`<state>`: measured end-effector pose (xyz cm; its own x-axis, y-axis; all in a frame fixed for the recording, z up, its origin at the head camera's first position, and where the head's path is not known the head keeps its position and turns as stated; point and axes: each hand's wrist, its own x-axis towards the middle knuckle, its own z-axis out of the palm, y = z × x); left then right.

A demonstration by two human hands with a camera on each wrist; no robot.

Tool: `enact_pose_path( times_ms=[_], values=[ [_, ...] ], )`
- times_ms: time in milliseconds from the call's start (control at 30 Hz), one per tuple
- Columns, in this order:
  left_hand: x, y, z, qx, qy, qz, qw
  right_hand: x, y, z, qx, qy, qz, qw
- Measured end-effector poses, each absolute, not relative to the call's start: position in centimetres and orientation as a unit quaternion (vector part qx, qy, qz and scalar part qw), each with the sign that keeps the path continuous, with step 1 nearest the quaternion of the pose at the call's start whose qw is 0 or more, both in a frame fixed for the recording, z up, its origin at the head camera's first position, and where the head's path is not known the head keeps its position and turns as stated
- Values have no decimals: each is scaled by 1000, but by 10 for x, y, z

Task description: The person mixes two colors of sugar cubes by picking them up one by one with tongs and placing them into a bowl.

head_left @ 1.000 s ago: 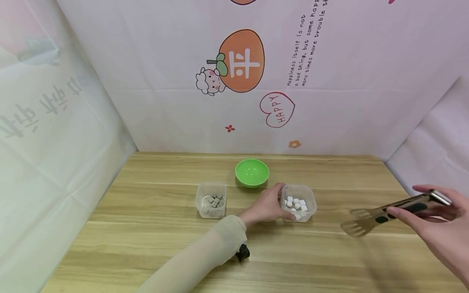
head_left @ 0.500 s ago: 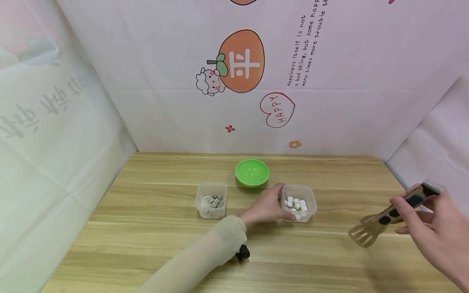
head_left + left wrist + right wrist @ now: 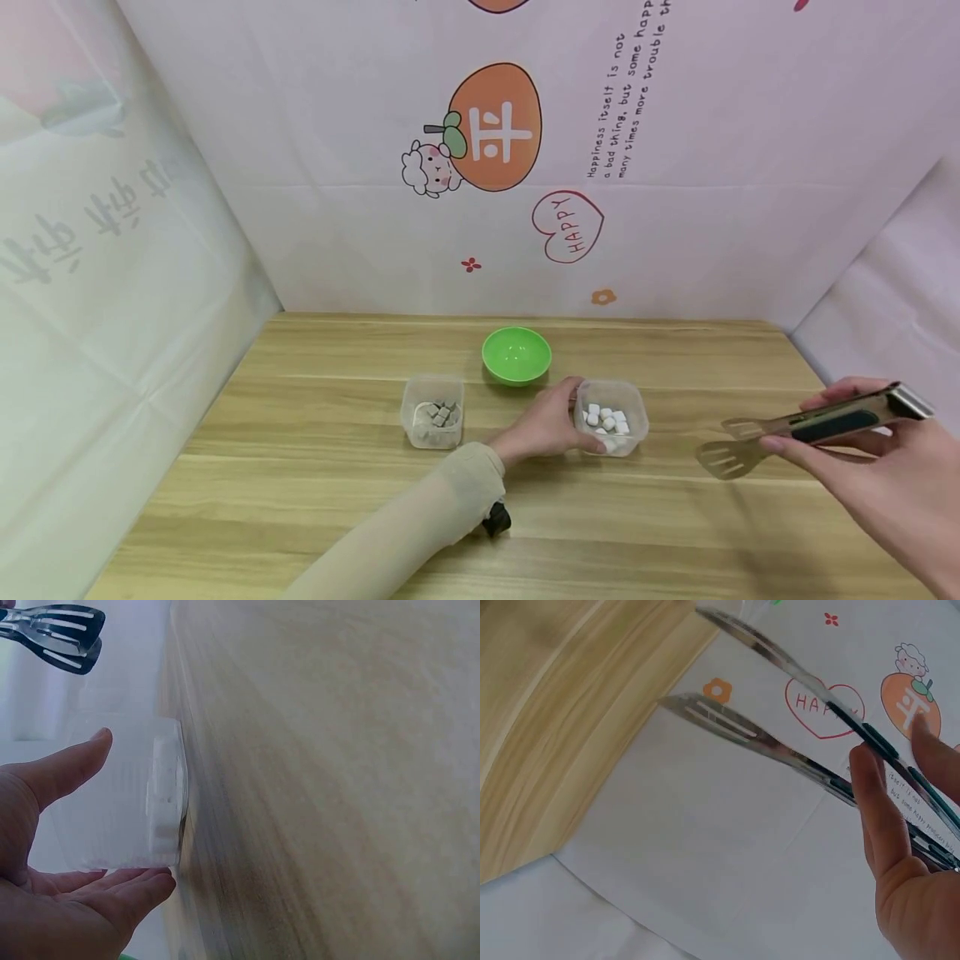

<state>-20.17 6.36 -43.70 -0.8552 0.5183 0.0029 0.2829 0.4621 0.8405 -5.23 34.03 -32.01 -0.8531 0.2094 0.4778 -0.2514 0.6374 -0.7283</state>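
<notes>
My left hand (image 3: 546, 423) holds a clear plastic container (image 3: 633, 402) from its left side, and small white cubes (image 3: 608, 420) lie inside it. In the left wrist view the thumb and fingers sit on opposite walls of this container (image 3: 112, 802), which stands on the table. Off to the right, above the table, my right hand (image 3: 892, 467) grips metal tongs (image 3: 843, 423) with slotted tips and dark grip pads. The tips point left toward the container. The right wrist view has the two arms of the tongs (image 3: 761, 742) spread apart, with nothing between the tips.
A green bowl (image 3: 516, 357) stands behind the left hand. Left of it is a second clear container (image 3: 411, 417) with several grey cubes (image 3: 439, 414). A printed sheet (image 3: 337, 242) rises behind the wooden table (image 3: 300, 500). White sheets flank both sides.
The tongs in my right hand dipped and turned tips-down half a second ago, then swung back to a flatter angle. The left hand and container have stayed put.
</notes>
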Motion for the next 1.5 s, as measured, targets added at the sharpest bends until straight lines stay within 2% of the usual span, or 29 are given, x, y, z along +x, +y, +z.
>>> enact_pose_path(
  times_ms=[167,267,467,700,1000,1167,1400,1500],
  values=[
    [-202,63,-438,237,842,466,128,-53,342,-322,8,-864,434,253],
    [-201,62,-438,237,841,469,130,-53,341,-322,12,-882,393,259],
    [-200,61,-436,229,845,464,131,-52,342,-322,19,-915,330,231],
    [-199,58,-435,229,844,465,135,-52,343,-324,69,-918,331,208],
    [-200,56,-436,236,845,460,134,-55,340,-324,32,-929,306,204],
    [-201,56,-435,242,843,462,135,-55,337,-320,31,-919,319,229],
    [-202,59,-435,257,842,457,126,-56,326,-313,51,-893,332,300],
    [-202,61,-436,250,846,454,122,-57,322,-313,50,-888,344,300]
  ],
)
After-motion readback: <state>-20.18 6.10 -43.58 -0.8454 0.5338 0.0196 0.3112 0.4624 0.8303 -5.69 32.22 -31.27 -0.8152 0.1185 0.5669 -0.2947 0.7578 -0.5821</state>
